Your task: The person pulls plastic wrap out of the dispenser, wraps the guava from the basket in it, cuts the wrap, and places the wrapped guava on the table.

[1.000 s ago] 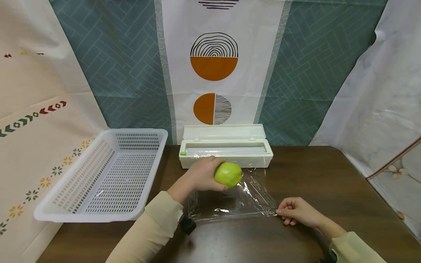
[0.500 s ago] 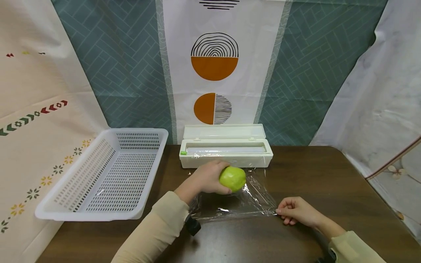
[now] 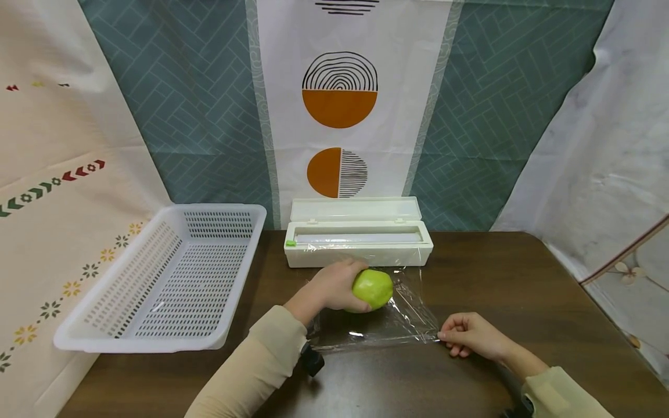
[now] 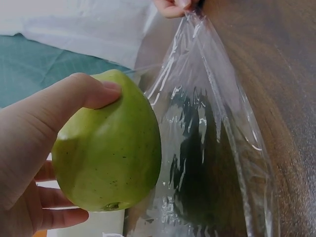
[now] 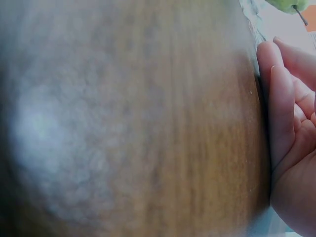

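dark table (image 3: 366,386); white box (image 3: 360,223), lid up; clear film (image 3: 397,326) stretched from it; right hand (image 3: 473,335) pinching film corner; left hand (image 3: 340,285) gripping green fruit (image 3: 373,289) over film, contact unclear. looks like placing step; next likely needs gentle lowering, film taut.

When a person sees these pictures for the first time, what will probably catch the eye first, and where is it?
Most likely the bright green fruit, gripped in the left hand over the clear film near the middle of the table. Next may come the big white basket at the left and the orange half circles on the cloth behind the open white box.
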The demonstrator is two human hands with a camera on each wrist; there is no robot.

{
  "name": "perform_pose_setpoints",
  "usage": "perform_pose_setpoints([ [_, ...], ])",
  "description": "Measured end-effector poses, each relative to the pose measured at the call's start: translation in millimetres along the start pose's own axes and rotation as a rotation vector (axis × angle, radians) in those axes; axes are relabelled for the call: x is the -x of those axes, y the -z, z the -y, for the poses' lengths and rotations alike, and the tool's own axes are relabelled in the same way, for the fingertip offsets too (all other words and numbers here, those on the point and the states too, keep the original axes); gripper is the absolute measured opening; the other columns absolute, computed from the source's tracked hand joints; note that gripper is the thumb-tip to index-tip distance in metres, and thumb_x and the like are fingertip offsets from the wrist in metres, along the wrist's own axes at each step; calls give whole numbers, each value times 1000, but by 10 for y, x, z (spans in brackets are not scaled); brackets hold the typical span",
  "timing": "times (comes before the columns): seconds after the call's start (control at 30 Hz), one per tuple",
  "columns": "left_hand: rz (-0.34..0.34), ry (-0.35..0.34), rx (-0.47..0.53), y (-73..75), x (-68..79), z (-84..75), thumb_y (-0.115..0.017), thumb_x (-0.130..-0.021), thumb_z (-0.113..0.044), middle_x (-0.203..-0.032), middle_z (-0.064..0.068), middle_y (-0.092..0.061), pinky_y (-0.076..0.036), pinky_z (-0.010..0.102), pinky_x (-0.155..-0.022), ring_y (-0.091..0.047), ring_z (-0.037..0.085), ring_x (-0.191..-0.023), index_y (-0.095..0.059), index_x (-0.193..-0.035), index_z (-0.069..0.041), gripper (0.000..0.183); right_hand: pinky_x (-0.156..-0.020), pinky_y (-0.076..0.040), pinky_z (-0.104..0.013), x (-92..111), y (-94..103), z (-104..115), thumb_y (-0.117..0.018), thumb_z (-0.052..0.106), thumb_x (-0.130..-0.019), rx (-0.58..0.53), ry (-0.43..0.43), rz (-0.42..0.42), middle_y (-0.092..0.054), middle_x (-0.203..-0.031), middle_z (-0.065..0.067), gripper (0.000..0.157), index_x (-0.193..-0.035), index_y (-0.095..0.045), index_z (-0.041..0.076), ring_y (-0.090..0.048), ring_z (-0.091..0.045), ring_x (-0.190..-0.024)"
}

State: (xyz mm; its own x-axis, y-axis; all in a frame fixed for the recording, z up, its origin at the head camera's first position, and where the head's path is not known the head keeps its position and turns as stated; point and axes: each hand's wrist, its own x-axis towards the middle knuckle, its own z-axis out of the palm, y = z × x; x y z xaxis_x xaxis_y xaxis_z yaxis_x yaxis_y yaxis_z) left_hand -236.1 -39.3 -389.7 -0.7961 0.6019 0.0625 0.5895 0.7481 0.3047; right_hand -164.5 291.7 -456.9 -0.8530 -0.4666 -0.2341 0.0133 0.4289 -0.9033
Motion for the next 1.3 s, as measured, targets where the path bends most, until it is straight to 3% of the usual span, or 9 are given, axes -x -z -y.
perform_pose_setpoints([
  [0.7, 80, 73, 0, -31, -2, -14, -75, -69, -55, -136, 5, -51, -47, 39, -91, -55, 21, -114, -42, -141, -15, 89, -52, -51, -23, -11, -2, 0, -61, 22, -92, -8, -9, -2, -64, -70, 2, 29, -94, -59, -7, -63, -6, -60],
  [1.3, 77, 71, 54, 10, 122, 0, -74, -70, -57, -138, 5, -49, -46, 41, -92, -54, 22, -116, -43, -141, -16, 88, -52, -52, -24, -9, 3, 6, -60, 22, -93, 4, -8, 1, -64, -71, 1, 29, -93, -60, -7, -64, -7, -61],
])
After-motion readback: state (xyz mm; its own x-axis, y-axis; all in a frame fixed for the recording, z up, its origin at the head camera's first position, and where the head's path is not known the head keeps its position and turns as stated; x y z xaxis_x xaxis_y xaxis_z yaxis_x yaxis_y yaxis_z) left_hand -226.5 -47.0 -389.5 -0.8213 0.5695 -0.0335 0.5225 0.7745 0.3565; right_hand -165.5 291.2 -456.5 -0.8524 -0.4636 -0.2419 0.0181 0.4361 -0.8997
